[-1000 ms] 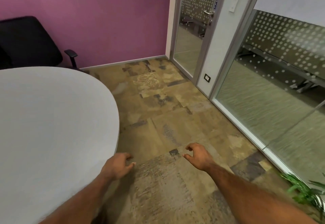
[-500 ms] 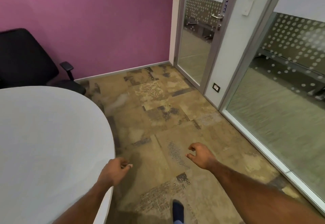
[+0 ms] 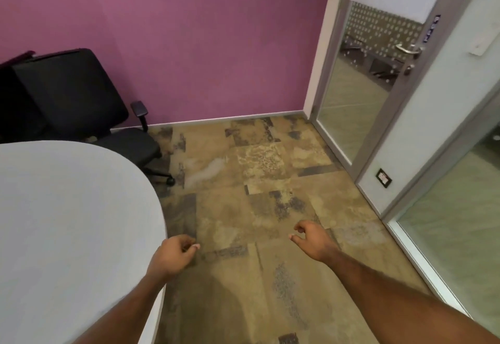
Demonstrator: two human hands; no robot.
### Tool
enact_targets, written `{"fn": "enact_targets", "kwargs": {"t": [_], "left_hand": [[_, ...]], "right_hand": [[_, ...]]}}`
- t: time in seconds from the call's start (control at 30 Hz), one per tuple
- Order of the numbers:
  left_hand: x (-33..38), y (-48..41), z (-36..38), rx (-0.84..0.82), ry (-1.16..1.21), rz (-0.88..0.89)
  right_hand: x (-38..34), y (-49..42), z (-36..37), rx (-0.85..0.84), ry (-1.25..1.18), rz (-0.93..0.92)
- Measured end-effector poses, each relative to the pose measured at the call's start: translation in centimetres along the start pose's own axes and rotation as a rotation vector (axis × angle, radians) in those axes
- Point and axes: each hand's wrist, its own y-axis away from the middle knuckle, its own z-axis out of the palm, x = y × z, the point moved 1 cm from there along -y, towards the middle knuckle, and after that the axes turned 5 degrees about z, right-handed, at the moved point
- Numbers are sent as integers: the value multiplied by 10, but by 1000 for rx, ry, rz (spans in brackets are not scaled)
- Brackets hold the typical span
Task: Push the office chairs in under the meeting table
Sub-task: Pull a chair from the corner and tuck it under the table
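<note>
Nearest, two bare forearms reaching out over patchy tan-and-brown carpet tiles (image 3: 259, 170), matte and mottled with darker grey squares. Left hand (image 3: 173, 255) loosely curled, fingers bent inward, nothing in it, hovering just beside the curved rim of the table (image 3: 67, 222). Right hand (image 3: 311, 238) half curled too, thumb and forefinger nearly meeting, also holding nothing, out over bare floor.

Left of the hands, a smooth pale-grey tabletop with a broad rounded edge, plain and faintly glossy.

Beyond the table's far curve, a black chair (image 3: 73, 92): wide fabric backrest tilted slightly, padded seat poking out past the table edge, one short armrest with a flat black pad, a thin leg ending in a small round caster on the carpet. Seat only partly tucked under the table. To its left, a second dark shape, too cut off to identify.

Behind the chair, a flat purple wall (image 3: 189, 40) with a pale skirting strip along the bottom.

Far right, a grey metal-framed glass door (image 3: 370, 86) with a lever handle, then a glass partition (image 3: 460, 208). Dotted frosted panels dimly visible through the door glass.
</note>
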Motion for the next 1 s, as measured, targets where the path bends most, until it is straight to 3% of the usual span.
{"fn": "enact_targets", "kwargs": {"t": [0.23,0.53,1.0], "left_hand": [[-21,-108,-3,41,15,-79],[-34,-265,-33,70,243,-161],[-67,-482,-85,246,703,-477]], "right_hand": [[-41,-125,-14,-37,-2,-54],[-102,-284,-49,-29,18,-69],[-207,-553,-74,-144,-290,-122]]}}
